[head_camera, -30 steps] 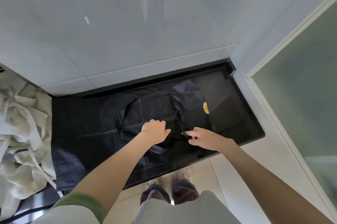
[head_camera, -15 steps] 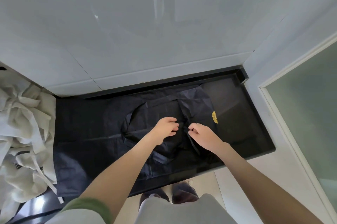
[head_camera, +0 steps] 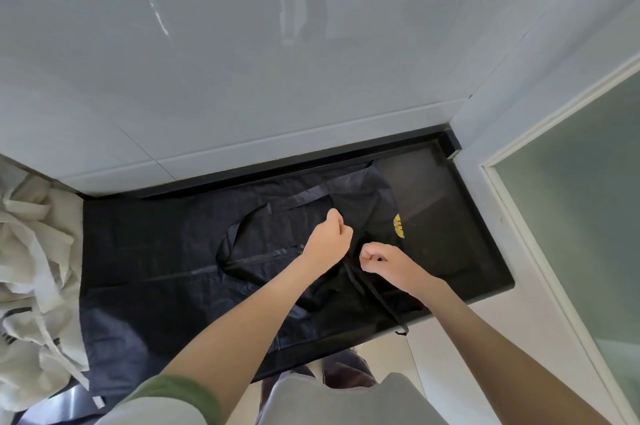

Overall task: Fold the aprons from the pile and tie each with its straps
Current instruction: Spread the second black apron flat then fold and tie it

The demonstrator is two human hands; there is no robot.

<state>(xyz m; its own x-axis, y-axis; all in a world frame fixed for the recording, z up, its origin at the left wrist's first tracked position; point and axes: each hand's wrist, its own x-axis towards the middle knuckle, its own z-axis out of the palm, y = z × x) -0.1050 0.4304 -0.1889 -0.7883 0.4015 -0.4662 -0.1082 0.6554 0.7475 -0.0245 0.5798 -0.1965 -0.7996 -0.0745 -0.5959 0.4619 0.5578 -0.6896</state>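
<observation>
Your left hand (head_camera: 327, 237) and right hand (head_camera: 384, 260), both curled, grip the straps (head_camera: 377, 296) at the middle of the dark apron (head_camera: 173, 251) on the tabletop (head_camera: 450, 216). The knot looks unfinished, and the pale pile (head_camera: 31, 251) left of the apron waits.

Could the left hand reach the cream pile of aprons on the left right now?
Probably, but not at once: only the spread dark apron lies between the left hand and the cream pile; yet its fingers are curled on a strap beside the right hand.
</observation>
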